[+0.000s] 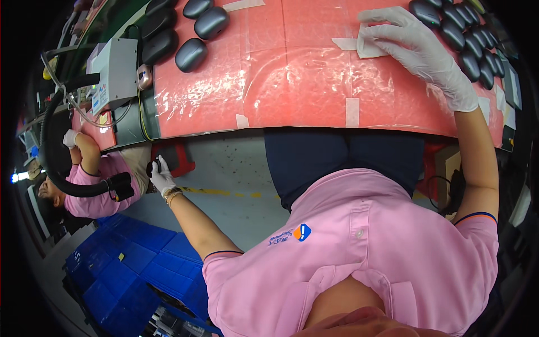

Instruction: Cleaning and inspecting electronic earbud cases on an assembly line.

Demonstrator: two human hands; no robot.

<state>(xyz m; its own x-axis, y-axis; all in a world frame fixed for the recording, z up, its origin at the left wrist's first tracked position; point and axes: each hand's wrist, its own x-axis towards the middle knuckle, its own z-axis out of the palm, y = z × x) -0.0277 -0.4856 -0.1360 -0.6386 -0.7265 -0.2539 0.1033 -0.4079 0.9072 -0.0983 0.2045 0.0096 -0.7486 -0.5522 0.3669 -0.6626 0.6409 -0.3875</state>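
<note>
Creased white cloth in right hand; dark object in left hand.

This looks to me like a factory assembly floor: pink sheeting covers the long workbench, many near-identical dark rounded cases sit grouped at its left and right, a boxy grey machine stands at left, a yellow line crosses the floor, and a gloved co-worker wears a matching pink shirt.

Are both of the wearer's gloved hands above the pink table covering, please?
No, only the right hand is above the pink table covering; the left hand is off it, holding a dark object.
</note>
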